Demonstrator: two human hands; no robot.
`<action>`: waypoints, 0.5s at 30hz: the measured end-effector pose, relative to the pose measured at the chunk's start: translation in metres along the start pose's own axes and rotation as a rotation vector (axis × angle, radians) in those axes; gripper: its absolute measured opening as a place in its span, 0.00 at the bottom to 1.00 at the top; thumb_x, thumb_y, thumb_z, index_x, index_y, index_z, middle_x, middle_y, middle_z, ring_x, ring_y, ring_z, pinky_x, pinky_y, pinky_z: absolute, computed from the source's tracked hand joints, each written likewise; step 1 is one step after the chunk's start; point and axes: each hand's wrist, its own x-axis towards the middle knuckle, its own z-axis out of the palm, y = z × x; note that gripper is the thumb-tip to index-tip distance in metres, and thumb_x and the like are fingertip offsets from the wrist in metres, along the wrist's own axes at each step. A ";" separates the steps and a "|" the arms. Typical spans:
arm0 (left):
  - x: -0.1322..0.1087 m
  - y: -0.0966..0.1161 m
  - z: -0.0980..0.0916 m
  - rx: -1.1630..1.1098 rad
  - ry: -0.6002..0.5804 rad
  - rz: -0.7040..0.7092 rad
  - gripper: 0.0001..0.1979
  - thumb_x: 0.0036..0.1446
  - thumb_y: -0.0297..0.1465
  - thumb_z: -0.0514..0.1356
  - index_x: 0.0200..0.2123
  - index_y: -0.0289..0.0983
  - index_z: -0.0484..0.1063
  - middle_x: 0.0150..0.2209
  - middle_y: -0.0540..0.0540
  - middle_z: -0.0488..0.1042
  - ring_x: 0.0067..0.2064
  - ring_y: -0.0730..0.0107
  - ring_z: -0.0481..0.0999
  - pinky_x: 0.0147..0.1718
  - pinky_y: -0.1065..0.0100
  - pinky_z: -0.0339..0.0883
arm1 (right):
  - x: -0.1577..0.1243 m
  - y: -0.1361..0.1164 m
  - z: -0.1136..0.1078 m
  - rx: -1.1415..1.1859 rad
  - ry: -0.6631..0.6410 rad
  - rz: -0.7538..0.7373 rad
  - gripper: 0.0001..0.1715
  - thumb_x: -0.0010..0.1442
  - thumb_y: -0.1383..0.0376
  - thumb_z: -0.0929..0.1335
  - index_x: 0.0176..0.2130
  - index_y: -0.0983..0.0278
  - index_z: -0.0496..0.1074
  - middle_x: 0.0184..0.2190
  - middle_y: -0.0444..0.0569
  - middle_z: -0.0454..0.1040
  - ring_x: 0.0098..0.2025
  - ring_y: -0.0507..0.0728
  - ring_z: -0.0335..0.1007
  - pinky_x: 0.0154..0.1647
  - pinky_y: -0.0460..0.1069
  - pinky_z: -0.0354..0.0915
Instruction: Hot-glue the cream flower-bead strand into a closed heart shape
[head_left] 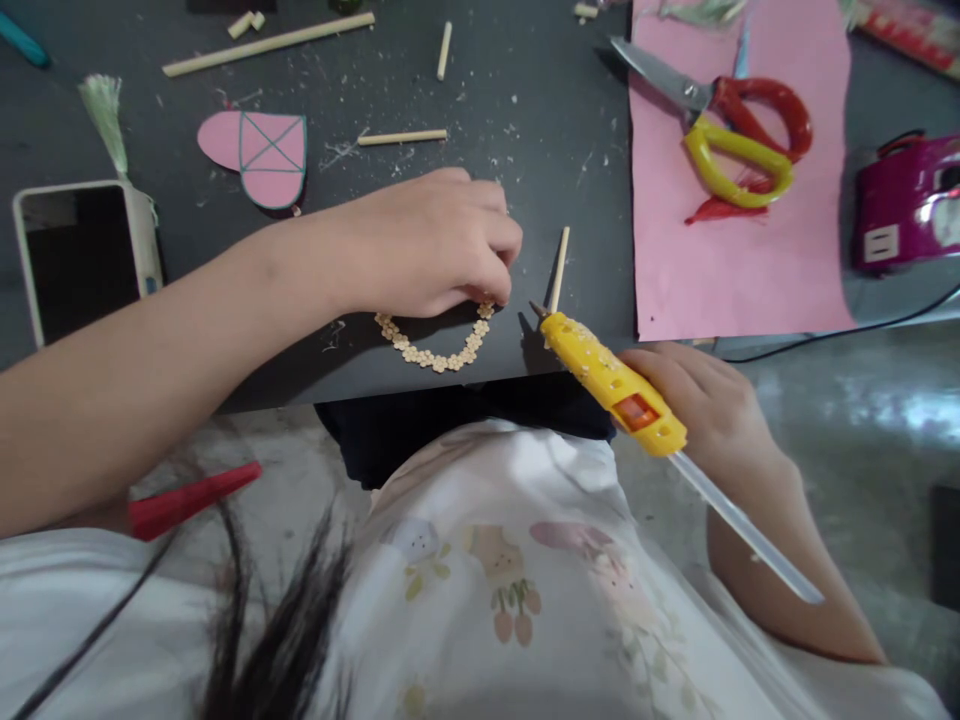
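Note:
My right hand (712, 410) grips a yellow hot glue gun (589, 365), with a clear glue stick (742, 525) jutting from its back end. The gun's metal nozzle points up and left, close to a short wooden stick (560, 270) on the table. My left hand (450, 240) rests low over the table with curled fingers, pinching one end of a curved beige trim of small flowers (442, 360). Part of that trim is hidden beneath the palm. The nozzle and the trim are apart.
Red-and-yellow scissors (701, 105) lie on a pink sheet (735, 280) at the right, beside a purple device (904, 205). A phone (79, 260), a tassel (106, 115), a pink cutout (259, 155) and wooden sticks (270, 45) lie left and back. The table edge (277, 398) is near me.

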 end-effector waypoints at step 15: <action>-0.001 -0.006 0.003 0.026 0.000 0.073 0.11 0.62 0.31 0.57 0.39 0.37 0.80 0.44 0.45 0.78 0.56 0.61 0.68 0.60 0.51 0.54 | -0.003 0.018 -0.008 -0.217 0.017 0.054 0.10 0.65 0.66 0.65 0.46 0.68 0.69 0.34 0.56 0.76 0.33 0.60 0.72 0.32 0.51 0.65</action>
